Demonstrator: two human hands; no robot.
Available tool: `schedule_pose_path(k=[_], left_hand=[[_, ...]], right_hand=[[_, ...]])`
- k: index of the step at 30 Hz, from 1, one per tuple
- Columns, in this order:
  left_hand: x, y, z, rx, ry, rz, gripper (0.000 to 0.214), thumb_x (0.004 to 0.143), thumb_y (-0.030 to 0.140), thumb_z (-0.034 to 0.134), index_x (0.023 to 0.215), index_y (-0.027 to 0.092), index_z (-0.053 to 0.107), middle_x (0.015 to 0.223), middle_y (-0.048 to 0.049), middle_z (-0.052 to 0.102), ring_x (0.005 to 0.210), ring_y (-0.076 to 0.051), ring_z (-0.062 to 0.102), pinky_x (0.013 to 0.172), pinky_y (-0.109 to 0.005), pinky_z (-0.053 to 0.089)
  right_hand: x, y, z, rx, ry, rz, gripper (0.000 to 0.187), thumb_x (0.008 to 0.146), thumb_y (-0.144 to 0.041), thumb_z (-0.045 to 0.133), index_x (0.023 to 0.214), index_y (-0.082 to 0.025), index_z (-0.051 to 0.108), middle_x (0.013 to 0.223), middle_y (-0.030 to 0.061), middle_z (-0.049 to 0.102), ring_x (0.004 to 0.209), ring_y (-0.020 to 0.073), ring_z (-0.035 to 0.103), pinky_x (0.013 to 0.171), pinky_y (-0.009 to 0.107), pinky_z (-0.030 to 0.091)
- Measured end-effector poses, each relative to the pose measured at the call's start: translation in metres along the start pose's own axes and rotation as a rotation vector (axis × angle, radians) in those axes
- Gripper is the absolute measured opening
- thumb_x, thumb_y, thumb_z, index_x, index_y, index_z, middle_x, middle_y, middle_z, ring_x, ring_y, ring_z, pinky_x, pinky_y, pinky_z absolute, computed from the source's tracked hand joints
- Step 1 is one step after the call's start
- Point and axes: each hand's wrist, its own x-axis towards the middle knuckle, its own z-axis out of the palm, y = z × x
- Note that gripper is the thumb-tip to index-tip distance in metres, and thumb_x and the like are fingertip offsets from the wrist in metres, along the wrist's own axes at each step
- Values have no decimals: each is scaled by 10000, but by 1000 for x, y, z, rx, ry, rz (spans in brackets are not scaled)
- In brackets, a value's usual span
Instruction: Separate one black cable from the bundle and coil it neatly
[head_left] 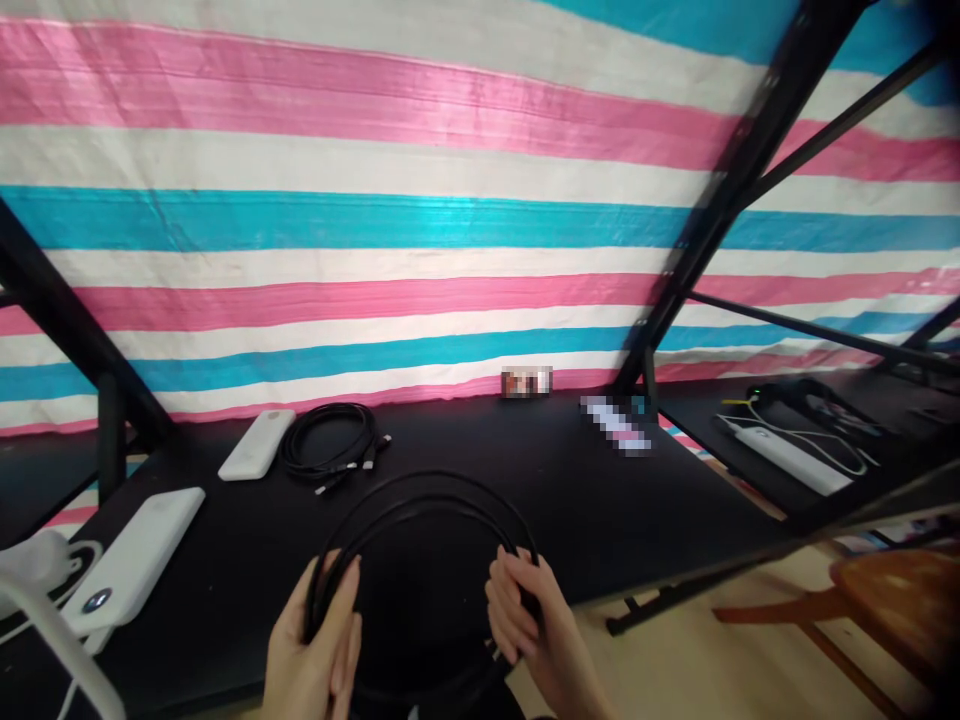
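Observation:
A large loop of black cable (442, 497) is held up over the front of the dark table, its strands bowing apart at the top. My left hand (315, 625) is closed round the left side of the coil, thumb over the strands. On the opposite side my right hand (529, 600) grips the coil with curled fingers. The lower part of the loop is dim against the dark background. Beyond it, a smaller coiled black cable (330, 460) with metal plugs lies on the table, next to a white power bank (257, 445).
Another white power bank (142, 555) with a small display lies at the left, beside white cords. Blurred small items sit toward the back. Black metal frame bars (694, 235) slant up at both sides before a striped sheet (375, 220). A wooden chair (892, 600) stands at the right.

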Motion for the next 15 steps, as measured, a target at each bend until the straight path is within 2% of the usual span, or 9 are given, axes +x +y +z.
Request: schedule_pose_path(k=[4, 7, 10, 13, 15], left_hand=[[-4, 0, -2, 113, -161, -142, 577, 487, 543, 853, 912, 203, 660, 289, 141, 296, 254, -9, 248, 306, -120, 209], [-7, 0, 2, 145, -173, -146, 511, 498, 551, 841, 838, 208, 672, 315, 130, 308, 268, -18, 268, 313, -135, 242], [-9, 3, 3, 171, -153, -114, 472, 495, 476, 861, 846, 218, 677, 347, 129, 330, 280, -42, 310, 330, -166, 317], [-7, 5, 0, 213, -173, -53, 469, 546, 496, 826, 881, 209, 667, 333, 131, 323, 258, -46, 276, 300, -168, 258], [-4, 3, -3, 232, -182, 32, 457, 596, 538, 780, 880, 203, 655, 320, 124, 326, 255, -49, 270, 293, -166, 220]], right_hand=[[-5, -18, -10, -60, 10, 62, 374, 701, -489, 772, 765, -153, 620, 436, -130, 327, 340, -7, 126, 310, 132, 110], [-8, -26, -13, -165, 81, 23, 412, 693, -461, 791, 929, -152, 656, 456, -128, 349, 354, -8, 137, 336, 143, 111], [-14, -25, -13, -289, 181, -65, 475, 659, -409, 827, 1042, -186, 656, 481, -107, 413, 370, 9, 203, 365, 165, 165], [-27, -16, -7, -368, 297, -145, 453, 595, -432, 854, 943, -194, 689, 631, -18, 592, 432, 39, 343, 401, 187, 269], [-36, -8, -1, -387, 356, -186, 406, 573, -475, 850, 823, -191, 702, 659, 7, 621, 473, 66, 423, 434, 203, 343]])
